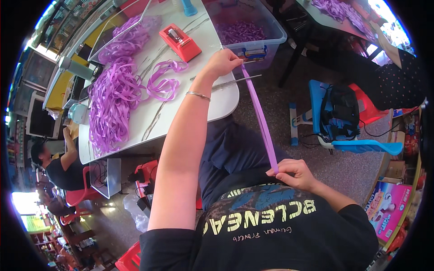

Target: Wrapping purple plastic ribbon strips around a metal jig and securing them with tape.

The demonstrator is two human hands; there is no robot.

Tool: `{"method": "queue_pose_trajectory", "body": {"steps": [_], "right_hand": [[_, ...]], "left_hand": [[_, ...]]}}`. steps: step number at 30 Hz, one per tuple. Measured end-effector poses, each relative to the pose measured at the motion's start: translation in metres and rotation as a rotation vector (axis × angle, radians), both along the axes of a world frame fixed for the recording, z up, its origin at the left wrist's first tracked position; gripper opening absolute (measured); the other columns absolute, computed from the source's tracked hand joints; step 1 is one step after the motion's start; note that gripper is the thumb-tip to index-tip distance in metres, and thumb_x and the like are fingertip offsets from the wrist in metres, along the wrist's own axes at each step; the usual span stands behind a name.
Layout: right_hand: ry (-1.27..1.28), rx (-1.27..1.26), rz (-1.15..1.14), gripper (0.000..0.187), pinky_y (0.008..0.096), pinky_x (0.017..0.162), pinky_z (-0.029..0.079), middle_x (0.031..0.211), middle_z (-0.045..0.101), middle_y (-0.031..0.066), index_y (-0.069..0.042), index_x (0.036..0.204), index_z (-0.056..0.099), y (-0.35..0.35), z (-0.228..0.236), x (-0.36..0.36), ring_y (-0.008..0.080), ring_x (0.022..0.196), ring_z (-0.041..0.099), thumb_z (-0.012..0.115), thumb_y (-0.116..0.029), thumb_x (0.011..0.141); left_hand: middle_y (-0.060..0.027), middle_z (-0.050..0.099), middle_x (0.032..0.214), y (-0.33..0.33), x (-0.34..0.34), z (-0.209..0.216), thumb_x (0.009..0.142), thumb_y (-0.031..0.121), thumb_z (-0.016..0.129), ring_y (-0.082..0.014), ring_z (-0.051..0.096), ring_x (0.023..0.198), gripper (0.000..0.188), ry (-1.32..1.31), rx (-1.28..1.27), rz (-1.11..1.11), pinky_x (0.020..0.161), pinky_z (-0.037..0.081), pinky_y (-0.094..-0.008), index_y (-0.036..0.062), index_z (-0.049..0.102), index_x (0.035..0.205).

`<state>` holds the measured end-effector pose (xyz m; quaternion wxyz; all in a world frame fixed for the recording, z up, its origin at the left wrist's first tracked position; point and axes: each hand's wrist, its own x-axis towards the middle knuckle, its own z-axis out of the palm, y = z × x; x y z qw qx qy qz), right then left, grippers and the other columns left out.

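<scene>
Ribbon (260,119), a single purple strip, runs taut and nearly straight between the two hands: the left hand (222,62) pins its far end out at the rounded edge of the white table (217,101), and the right hand (293,174) pinches the near end close against the chest. Both sets of fingers are clenched on the strip; the right fingers (281,168) fold over it with the thumb underneath, while the left ones curl around the top end, so the exact grip there is partly hidden.

Just below the left hand a long thin metal rod or blade (235,81) lies across the table edge, pointing right. Further in on the table sit a red tape dispenser (181,41), a loose loop of ribbon (163,81) and a large heap of purple ribbon (113,99). A clear plastic bin (253,27) with more purple pieces stands beyond the table corner.

To do this stretch well, my judgement is that the strip should stay flat, not twisted, with even tension from both ends so its length reads true; it appears to turn slightly on edge near the middle, which a small roll of the right thumb would likely correct. Keeping the left hand steady against the table edge gives a fixed reference, and the right hand should hold without sliding along the strip
</scene>
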<state>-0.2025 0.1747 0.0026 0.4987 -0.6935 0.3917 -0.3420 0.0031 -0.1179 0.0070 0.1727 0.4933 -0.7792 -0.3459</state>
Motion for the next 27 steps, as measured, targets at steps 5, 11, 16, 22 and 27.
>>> {"method": "queue_pose_trajectory", "body": {"steps": [5, 11, 16, 22, 27], "right_hand": [[0.0, 0.016, -0.02, 0.015, 0.0286, 0.069, 0.048, 0.082, 0.066, 0.0091, -0.003, 0.092, 0.068, 0.004, -0.001, 0.001, 0.0179, 0.075, 0.062, 0.062, -0.006, 0.078], [-0.039, 0.006, 0.002, 0.018, 0.0279, 0.066, 0.047, 0.082, 0.066, 0.0096, -0.004, 0.095, 0.067, 0.004, 0.007, -0.003, 0.0186, 0.072, 0.062, 0.06, -0.007, 0.079], [-0.033, -0.256, 0.089, 0.022, 0.0274, 0.059, 0.046, 0.083, 0.067, 0.0092, -0.003, 0.093, 0.068, -0.027, 0.051, -0.011, 0.0184, 0.064, 0.06, 0.059, -0.02, 0.082], [0.005, -0.827, 0.183, 0.042, 0.0252, 0.05, 0.041, 0.075, 0.066, 0.0068, -0.002, 0.087, 0.068, -0.13, 0.129, -0.006, 0.0144, 0.054, 0.056, 0.052, -0.041, 0.085], [-0.027, -0.7, -0.093, 0.043, 0.0196, 0.044, 0.027, 0.069, 0.056, -0.0041, -0.003, 0.099, 0.064, -0.266, 0.147, 0.014, 0.0026, 0.051, 0.041, 0.041, -0.039, 0.092]], "left_hand": [[0.0018, 0.047, 0.056, -0.003, -0.001, -0.003, 0.082, 0.024, 0.061, -0.0079, 0.042, 0.056, 0.025, -0.007, -0.009, -0.004, 0.052, 0.034, -0.028, 0.0007, 0.065, 0.077], [-0.0093, 0.063, 0.069, -0.004, -0.002, -0.002, 0.08, 0.028, 0.06, -0.0194, 0.058, 0.066, 0.023, -0.066, -0.011, 0.015, 0.064, 0.044, -0.0333, 0.0081, 0.069, 0.086], [-0.0095, 0.061, 0.065, 0.001, 0.0, 0.003, 0.079, 0.027, 0.06, -0.0204, 0.057, 0.062, 0.022, -0.055, -0.031, 0.016, 0.062, 0.044, -0.0339, 0.0082, 0.069, 0.084], [-0.0121, 0.061, 0.064, 0.0, -0.003, -0.006, 0.077, 0.025, 0.059, -0.0246, 0.058, 0.06, 0.021, 0.017, -0.129, 0.005, 0.06, 0.044, -0.0365, 0.0071, 0.069, 0.078], [-0.0128, 0.061, 0.066, -0.007, 0.001, -0.015, 0.073, 0.021, 0.059, -0.0284, 0.058, 0.063, 0.018, 0.11, -0.263, -0.091, 0.062, 0.045, -0.0385, 0.0047, 0.067, 0.069]]}}
